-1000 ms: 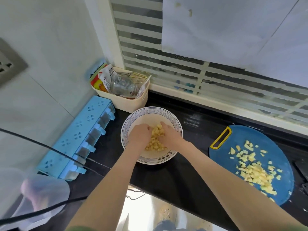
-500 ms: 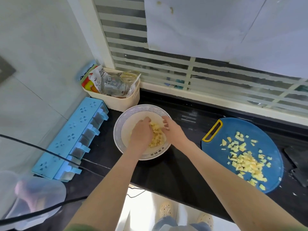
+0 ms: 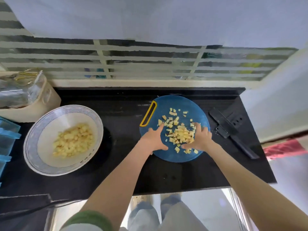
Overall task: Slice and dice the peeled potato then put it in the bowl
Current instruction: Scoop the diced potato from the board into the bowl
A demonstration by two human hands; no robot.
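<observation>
Potato on board: diced pale-yellow potato (image 3: 180, 134) lies heaped and scattered on a round blue plastic cutting board (image 3: 166, 155) with a yellow-rimmed handle slot, set toward the right half of the black stone countertop (image 3: 120, 164).
Left hand: the person's left hand (image 3: 154, 140) lies flat on the board at the heap's left side, fingers straight, forefinger stretched toward the loose cubes, thumb spread along the near edge; it holds nothing.
Right hand: the right hand (image 3: 200, 139) is loosely cupped against the heap's right side, fingers and thumb touching the cubes but not closed on them.
Bowl: a white ceramic bowl with a blue patterned rim (image 3: 29, 147) stands near the countertop's left edge, well apart from the board, with a mound of potato cubes (image 3: 73, 140) inside.
Knife: a dark kitchen knife (image 3: 228, 129) lies flat just beside the board, toward the right edge.
Back left corner: a cream storage basket (image 3: 33, 110) stuffed with clear packets stands behind the bowl.
Left edge: a light-blue plastic tray (image 3: 6, 135) shows partly, cut off by the frame.
</observation>
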